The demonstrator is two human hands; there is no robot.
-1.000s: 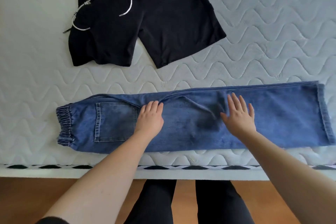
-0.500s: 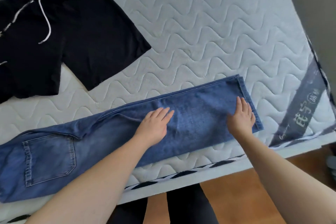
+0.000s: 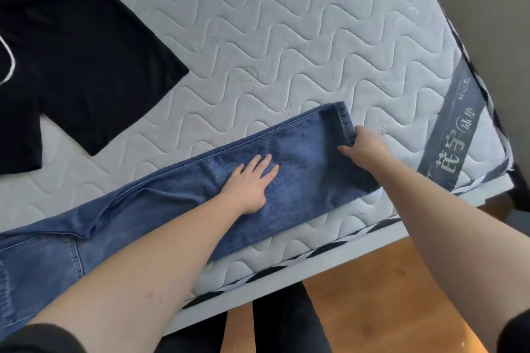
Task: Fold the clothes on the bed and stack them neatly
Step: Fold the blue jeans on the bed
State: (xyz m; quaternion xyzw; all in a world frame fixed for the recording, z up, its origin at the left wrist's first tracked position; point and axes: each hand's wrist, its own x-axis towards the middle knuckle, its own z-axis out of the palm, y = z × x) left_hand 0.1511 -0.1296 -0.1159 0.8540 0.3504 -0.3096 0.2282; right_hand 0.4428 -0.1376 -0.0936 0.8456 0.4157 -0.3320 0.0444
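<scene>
Blue jeans (image 3: 304, 157), folded lengthwise leg on leg, lie along the near edge of the quilted white mattress (image 3: 286, 37). Their waist end runs off the left side of the view. My left hand (image 3: 251, 180) presses flat on the middle of the legs, fingers straight. My right hand (image 3: 362, 149) grips the hem end of the jeans, thumb on top of the denim and fingers curled round the cuff edge. Black shorts (image 3: 71, 60) with a white drawstring lie spread flat at the upper left.
The mattress's right end carries a grey label band (image 3: 456, 135) and stops near a dark wall. Wooden floor (image 3: 387, 309) lies below the near bed edge, with my dark-trousered legs (image 3: 281, 324) standing against it.
Both hands slid right along the jeans' legs. My right hand went from lying flat near the cuff to gripping the hem edge. The view swung right.
</scene>
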